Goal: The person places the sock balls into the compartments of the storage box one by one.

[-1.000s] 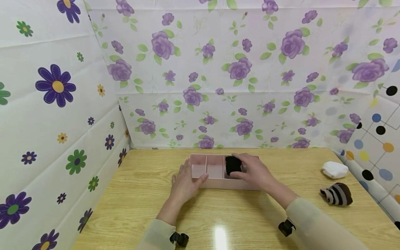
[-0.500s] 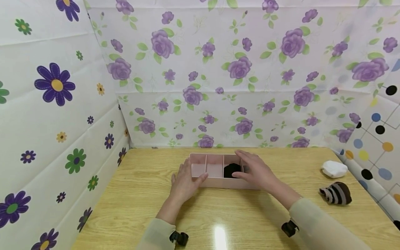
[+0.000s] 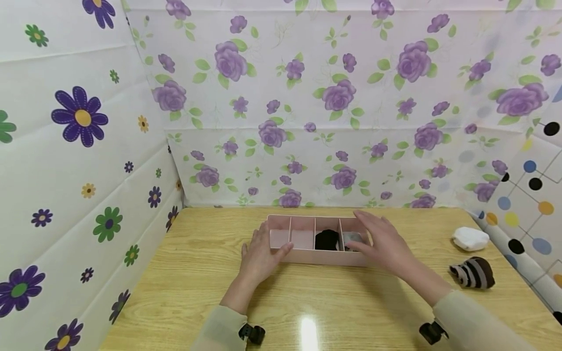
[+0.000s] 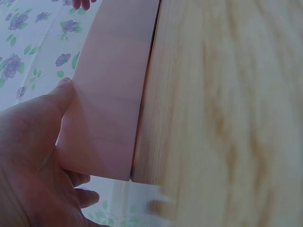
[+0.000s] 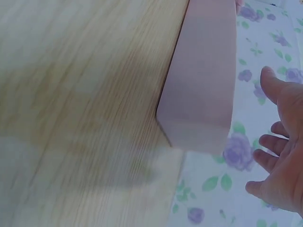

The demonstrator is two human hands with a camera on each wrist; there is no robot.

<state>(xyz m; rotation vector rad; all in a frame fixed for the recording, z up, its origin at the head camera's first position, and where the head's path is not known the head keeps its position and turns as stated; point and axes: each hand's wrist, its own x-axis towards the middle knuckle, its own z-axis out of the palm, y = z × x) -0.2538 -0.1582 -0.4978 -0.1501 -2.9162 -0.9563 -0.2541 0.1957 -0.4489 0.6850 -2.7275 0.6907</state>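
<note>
A pink divided organizer box (image 3: 325,257) stands on the table. My left hand (image 3: 258,257) holds its left end, thumb on the front rim and fingers round the end wall, as the left wrist view of the box (image 4: 105,104) also shows. A bundled black cloth item, like a rolled sock (image 3: 327,240), lies in the third compartment from the left. Something grey (image 3: 352,238) sits in the rightmost compartment, partly behind my right thumb. Over that end, my right hand (image 3: 386,243) is spread with nothing in it; in the right wrist view the hand (image 5: 284,146) is apart from the box.
On the right of the wooden table (image 3: 210,302) lie a white rolled cloth bundle (image 3: 471,239) and a brown, black and grey striped sock bundle (image 3: 473,273). Flower-print sheets (image 3: 281,161) stand behind and at the left, a dotted one (image 3: 522,204) at the right.
The black bundle has gone down into the third compartment and my right hand has let go of it. That hand has moved right, uncovering the grey item. My left hand stays put.
</note>
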